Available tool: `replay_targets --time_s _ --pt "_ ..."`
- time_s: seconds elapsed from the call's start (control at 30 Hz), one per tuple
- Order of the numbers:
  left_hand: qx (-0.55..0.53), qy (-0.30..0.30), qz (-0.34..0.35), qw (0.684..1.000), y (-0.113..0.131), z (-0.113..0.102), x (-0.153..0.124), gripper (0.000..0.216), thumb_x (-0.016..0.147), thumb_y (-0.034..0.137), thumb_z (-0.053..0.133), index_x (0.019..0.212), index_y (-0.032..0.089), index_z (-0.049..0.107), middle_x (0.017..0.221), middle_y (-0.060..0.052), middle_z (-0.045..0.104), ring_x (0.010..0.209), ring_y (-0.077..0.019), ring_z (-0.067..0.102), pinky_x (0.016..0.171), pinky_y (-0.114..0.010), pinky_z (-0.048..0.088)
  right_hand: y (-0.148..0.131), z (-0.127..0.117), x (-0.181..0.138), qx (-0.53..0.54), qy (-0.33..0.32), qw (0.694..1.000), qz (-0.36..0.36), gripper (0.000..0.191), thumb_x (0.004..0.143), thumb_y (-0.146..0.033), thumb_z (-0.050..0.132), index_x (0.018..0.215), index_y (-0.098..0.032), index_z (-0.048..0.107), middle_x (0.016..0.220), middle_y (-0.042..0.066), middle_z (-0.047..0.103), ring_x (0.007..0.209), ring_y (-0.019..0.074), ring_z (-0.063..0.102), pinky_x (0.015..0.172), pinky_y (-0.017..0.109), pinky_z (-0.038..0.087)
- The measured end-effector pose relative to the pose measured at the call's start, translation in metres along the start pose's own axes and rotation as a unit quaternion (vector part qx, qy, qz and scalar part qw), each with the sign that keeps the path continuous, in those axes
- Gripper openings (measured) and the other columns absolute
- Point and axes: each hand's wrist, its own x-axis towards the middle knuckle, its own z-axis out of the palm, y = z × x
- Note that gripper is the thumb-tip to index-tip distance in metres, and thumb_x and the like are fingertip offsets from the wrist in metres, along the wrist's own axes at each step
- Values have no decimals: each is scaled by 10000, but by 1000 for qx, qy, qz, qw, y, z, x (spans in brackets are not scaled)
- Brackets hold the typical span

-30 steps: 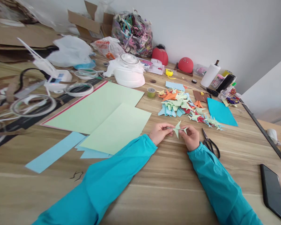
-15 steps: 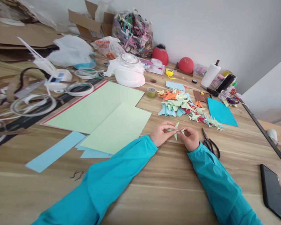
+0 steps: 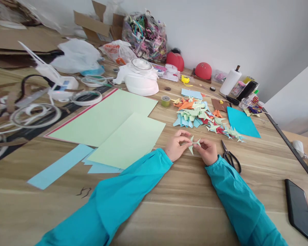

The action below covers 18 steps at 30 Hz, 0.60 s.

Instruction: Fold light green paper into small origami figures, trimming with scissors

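Note:
Between my two hands, just above the table, is a pale green folded paper star (image 3: pixel 191 148) with pointed arms. My left hand (image 3: pixel 178 145) pinches it from the left, thumb and index finger closed on one arm. From the other side my right hand (image 3: pixel 206 150) grips it with thumb and fingertips near its right point. The fingers cover part of its middle. Beyond the hands lies a pile of folded paper pieces (image 3: pixel 192 112) in green, blue, orange and red. Black-handled scissors (image 3: pixel 231 157) rest on the table beside my right wrist.
Green paper sheets (image 3: pixel 128 140) and a blue strip (image 3: pixel 60 166) lie at left. A thread spool (image 3: pixel 165 100) stands near the pile, with a turquoise sheet (image 3: pixel 242 122) to its right. A phone (image 3: pixel 300 210) lies near the right edge. Cables and a router (image 3: pixel 64 87) occupy the far left.
The paper star has turned slightly and shifted a little to the left in my fingers. Both hands keep hold of it; the things on the table stay put.

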Motion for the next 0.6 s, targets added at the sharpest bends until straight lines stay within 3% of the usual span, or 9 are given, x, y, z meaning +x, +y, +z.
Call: replay_targets --time_s 0.23,0.5,0.6 --pt "-1 28 -12 1000 -5 1 0 105 745 263 626 741 167 668 1042 -84 542 993 -209 547 886 -385 465 0 -2 4 43 54 997 20 226 626 -377 728 684 -188 619 580 -18 594 509 110 510 520 257 434" --pt "5 -5 -14 1000 -6 -2 1 113 758 248 582 748 169 662 1039 -87 527 1003 -215 537 890 -383 459 3 -1 4 17 36 999 25 236 611 -370 725 681 -187 594 618 -3 593 598 134 544 554 259 451" --pt "4 -9 -19 1000 -8 -2 2 121 763 260 571 760 174 656 1040 -85 525 1008 -219 536 873 -378 471 4 -1 3 23 35 999 21 266 627 -369 709 782 -192 585 682 6 603 642 141 561 553 253 456"
